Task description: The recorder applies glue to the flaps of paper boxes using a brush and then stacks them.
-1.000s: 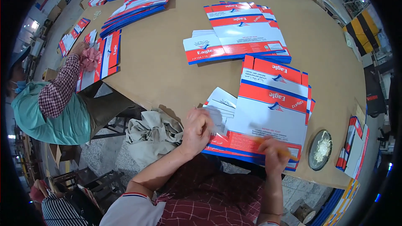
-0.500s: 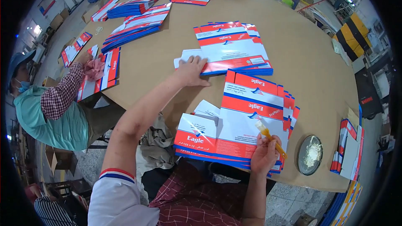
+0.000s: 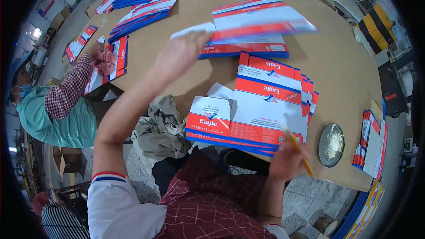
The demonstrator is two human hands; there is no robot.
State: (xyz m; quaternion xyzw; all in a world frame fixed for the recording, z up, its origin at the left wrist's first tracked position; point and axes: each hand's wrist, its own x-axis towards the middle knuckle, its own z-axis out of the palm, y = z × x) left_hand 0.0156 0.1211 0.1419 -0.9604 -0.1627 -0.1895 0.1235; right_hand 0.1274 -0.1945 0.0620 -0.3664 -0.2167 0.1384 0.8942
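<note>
lifted carton blank (image 3: 261,20): flat red, white and blue printed sheet, blurred, raised above the table and tilted, its near-left end pinched in the left hand (image 3: 183,53)
stack below it (image 3: 248,49): same flat blanks, lying on the table, only the near edge showing
near stack (image 3: 261,106): flat blanks fanned at the right side, lying at the table's near edge, white flaps at the left
yellow stick (image 3: 297,148): thin, slanted, in the right hand (image 3: 287,163), its tip over the near stack's corner
</note>
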